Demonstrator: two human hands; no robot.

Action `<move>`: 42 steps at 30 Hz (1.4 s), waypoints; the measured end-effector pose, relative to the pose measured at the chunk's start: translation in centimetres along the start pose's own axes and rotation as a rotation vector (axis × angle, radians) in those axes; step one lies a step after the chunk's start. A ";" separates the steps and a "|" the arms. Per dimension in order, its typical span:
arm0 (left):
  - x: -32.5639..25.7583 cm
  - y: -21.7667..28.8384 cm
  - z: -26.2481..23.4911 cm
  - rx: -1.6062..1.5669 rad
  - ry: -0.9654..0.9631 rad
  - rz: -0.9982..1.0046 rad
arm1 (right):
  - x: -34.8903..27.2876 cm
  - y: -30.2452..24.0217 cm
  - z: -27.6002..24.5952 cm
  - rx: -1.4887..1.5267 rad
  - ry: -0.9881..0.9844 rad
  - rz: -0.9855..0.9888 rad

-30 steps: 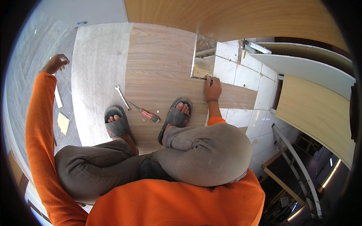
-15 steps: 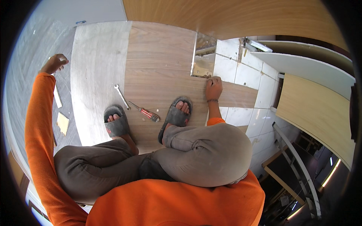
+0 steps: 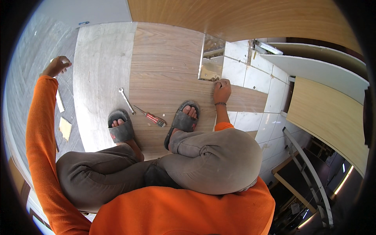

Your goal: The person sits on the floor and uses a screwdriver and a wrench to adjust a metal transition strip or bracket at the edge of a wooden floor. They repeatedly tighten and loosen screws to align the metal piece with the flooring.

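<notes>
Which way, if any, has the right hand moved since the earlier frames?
No; the right hand shows no visible shift against the white floor tiles.

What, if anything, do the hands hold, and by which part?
I see nothing in the left hand. The right hand is curled; whether it pinches something is too small to tell.

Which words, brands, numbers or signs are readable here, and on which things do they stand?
None can be read.
Left sandal and right sandal: small red marks, too small to make out.
Screwdriver: red-striped handle, no readable lettering.
</notes>
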State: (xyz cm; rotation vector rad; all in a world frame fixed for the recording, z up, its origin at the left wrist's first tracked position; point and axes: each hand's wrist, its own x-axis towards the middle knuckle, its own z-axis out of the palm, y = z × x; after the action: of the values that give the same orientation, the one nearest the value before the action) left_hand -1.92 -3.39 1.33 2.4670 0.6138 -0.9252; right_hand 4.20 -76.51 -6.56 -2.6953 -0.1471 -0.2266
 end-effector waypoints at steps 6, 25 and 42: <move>-0.1 0.5 -0.2 0.018 -0.030 -0.027 | -0.2 0.8 0.5 -0.008 -0.013 0.043; -2.3 -3.3 0.4 0.033 0.022 -0.094 | 4.0 -9.6 5.6 0.186 -0.273 -0.370; -6.1 -10.2 1.7 -0.144 -0.068 -0.237 | 14.8 -1.1 5.1 0.013 0.035 -0.134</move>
State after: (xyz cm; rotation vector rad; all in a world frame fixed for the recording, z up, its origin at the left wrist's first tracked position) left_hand -12.43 2.43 2.00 2.2595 0.9307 -1.0104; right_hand 19.30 -72.34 -7.96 -2.6690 -0.3185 -0.3115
